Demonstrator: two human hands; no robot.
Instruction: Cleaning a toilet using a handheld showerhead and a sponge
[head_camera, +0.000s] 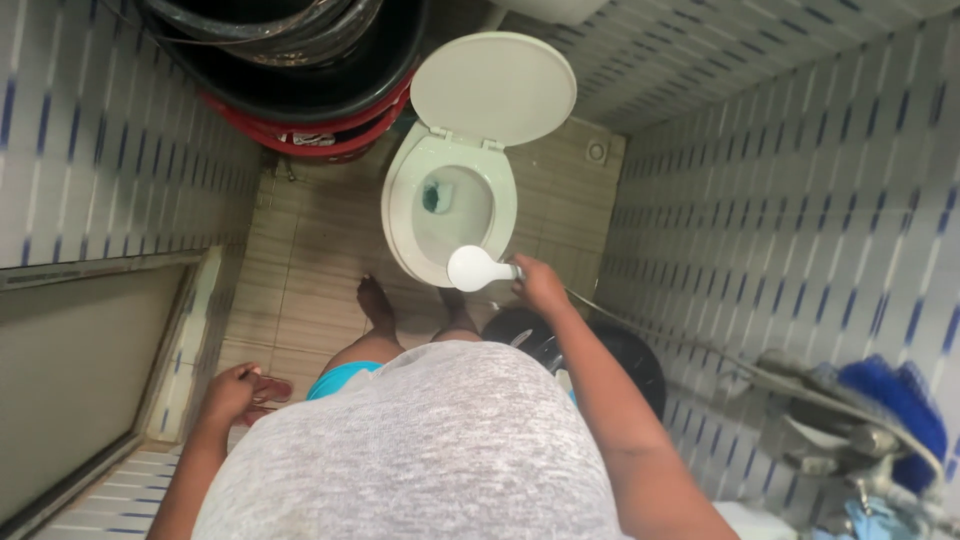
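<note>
— Any packages or labels about?

— Only one: a small pale label strip on the rim of the red tub (330, 135), top left, under the stacked black tubs (290, 60). Its print is too small to make out.

— And the hands?

— The right hand (540, 285) reaches forward, arm nearly straight, fingers wrapped around the handle of a white hand shower (473, 268). Its round head sits over the front rim of the white toilet (400, 200), whose lid (493, 88) stands raised. The left hand (230, 393) hangs low by the hip, loosely curled, holding nothing, just beside a reddish sandal (268, 390) on the floor.

— What stays hidden?

— The grey shirt (420, 450) covers most of the legs; only the bare feet show before the toilet. A dark bucket (620, 360) is half behind the right arm. The hose (700, 345) trails right toward blurred fittings and a blue brush (895, 400).
</note>
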